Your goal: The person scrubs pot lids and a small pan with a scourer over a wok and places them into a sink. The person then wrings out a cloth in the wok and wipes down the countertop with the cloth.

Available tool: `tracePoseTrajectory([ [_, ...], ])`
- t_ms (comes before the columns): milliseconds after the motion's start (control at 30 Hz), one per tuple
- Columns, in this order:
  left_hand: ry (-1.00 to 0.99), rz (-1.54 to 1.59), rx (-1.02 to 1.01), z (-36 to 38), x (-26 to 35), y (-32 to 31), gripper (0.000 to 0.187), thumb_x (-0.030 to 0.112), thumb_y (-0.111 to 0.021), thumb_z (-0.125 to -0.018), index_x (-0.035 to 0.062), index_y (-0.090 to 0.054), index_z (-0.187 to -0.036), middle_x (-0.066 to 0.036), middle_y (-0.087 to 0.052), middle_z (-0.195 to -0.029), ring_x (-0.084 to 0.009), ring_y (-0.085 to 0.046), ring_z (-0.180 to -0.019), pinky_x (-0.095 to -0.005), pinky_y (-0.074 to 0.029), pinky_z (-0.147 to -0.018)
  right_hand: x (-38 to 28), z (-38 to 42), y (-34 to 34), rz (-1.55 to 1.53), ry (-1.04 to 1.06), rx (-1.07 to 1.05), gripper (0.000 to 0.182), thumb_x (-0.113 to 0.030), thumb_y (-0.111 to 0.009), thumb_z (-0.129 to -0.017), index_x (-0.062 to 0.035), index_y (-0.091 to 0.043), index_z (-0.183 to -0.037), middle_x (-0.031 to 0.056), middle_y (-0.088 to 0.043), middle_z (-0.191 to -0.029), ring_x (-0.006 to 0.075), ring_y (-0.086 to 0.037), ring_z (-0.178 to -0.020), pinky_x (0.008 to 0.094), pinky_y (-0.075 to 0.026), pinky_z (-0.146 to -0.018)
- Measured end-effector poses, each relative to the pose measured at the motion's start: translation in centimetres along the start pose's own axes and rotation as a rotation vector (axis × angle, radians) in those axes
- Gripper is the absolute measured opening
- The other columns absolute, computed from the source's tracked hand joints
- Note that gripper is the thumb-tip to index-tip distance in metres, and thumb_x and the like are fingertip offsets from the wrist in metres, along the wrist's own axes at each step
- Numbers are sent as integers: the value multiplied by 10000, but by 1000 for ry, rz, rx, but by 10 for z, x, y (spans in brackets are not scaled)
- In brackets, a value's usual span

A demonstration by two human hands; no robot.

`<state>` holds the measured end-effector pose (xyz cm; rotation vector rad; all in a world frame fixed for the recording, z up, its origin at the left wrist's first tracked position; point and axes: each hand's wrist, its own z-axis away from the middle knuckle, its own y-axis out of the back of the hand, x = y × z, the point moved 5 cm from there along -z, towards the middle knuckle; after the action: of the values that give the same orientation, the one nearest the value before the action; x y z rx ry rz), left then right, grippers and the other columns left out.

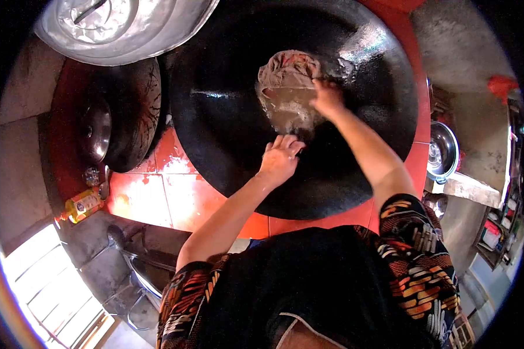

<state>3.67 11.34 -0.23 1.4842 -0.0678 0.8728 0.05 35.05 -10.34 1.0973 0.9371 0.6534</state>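
A large black wok (227, 145) is set in a red tiled counter. At its bottom a wet, greyish-brown cloth (288, 70) lies bunched in a small pool of murky water (291, 107). My right hand (329, 100) is at the right edge of the cloth and water, its fingertips blurred. Near the lower edge of the pool is my left hand (281, 157), its fingers curled down toward the wok's surface over something dark that I cannot make out.
A large metal lid (128, 29) is at the upper left, above a smaller dark wok (137, 110). A yellow bottle (82, 205) lies on the red tiles (177, 195). To the right is a metal basin (442, 151) beside a concrete ledge.
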Motion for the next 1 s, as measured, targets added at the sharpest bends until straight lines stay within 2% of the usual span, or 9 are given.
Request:
tracePoseTrajectory([
  [233, 24, 342, -287, -1, -7, -38, 398, 175, -719, -781, 98, -638, -1162, -100, -595, -1113, -284, -580, -1017, -416, -497, -868, -36, 0, -22, 213, 308, -53, 377, -126, -547, -818, -78, -573, -1191, 149, -439, -1313, 324, -414, -1183, 478, -290, -980],
  [333, 594, 1109, -458, -5, -18, -34, 405, 193, -692, -832, 62, -616, -1208, -94, -635, -1122, -223, -644, -845, -357, -545, -719, -53, 7, -30, 247, 223, -51, 357, -106, -525, -852, -60, -555, -1204, 155, -328, -1463, 351, -422, -1181, 482, -329, -988],
  [467, 858, 1519, 85, -11, -78, -44, 530, 140, -606, -896, 29, -427, -1382, -146, -624, -1145, -256, -650, -829, -397, -547, -678, -43, -2, -47, 54, 278, -419, 327, -260, -386, -959, -44, -574, -1116, 162, -429, -1366, 361, -417, -1232, 483, -312, -1071],
  [500, 856, 1604, 128, -11, -86, -40, 577, 159, -617, -896, 45, -386, -1412, -154, -585, -1208, -274, -639, -881, -421, -545, -711, -26, -14, -40, -19, 96, -464, 326, -260, -354, -978, -59, -572, -1114, 171, -450, -1334, 357, -405, -1258, 466, -288, -1106],
  [600, 838, 1728, 168, -18, -97, -28, 711, 365, -605, -916, 120, -264, -1490, -172, -417, -1411, -346, -540, -1119, -519, -517, -823, -22, 2, -49, 68, 108, 432, 320, -141, -634, -769, -87, -643, -1084, 140, -566, -1077, 325, -519, -1052, 439, -394, -948],
  [733, 791, 1800, 188, -50, -92, -13, 817, 691, -458, -871, 156, -313, -1471, -174, -379, -1447, -377, -447, -1252, -584, -449, -924, -84, 15, -38, -625, 183, -164, 245, -138, -586, -840, -149, -654, -1075, 148, -542, -1334, 299, -559, -1164, 391, -453, -941],
  [800, 663, 1977, 158, -58, -100, -16, 858, 756, -402, -850, 142, -357, -1447, -169, -412, -1429, -376, -446, -1260, -589, -424, -957, -128, 34, 17, -734, 233, -397, 114, -123, -649, -755, -70, -651, -856, 99, -645, -1056, 271, -616, -964, 397, -481, -827],
  [933, 483, 2101, 154, -59, -77, 16, 782, 728, -328, -898, 122, -452, -1375, -118, -508, -1364, -292, -486, -1241, -467, -424, -994, -197, 86, 70, -1084, 781, -376, 151, -141, -669, -724, -48, -553, -756, 86, -523, -823, 278, -553, -778, 412, -451, -750],
  [1000, 546, 2156, 170, -58, -70, 26, 734, 690, -405, -903, 134, -465, -1377, -82, -536, -1337, -257, -542, -1154, -413, -477, -900, -218, 111, 71, -993, 687, -222, 195, -180, -681, -737, -47, -540, -757, 93, -543, -864, 278, -569, -811, 399, -438, -749],
])
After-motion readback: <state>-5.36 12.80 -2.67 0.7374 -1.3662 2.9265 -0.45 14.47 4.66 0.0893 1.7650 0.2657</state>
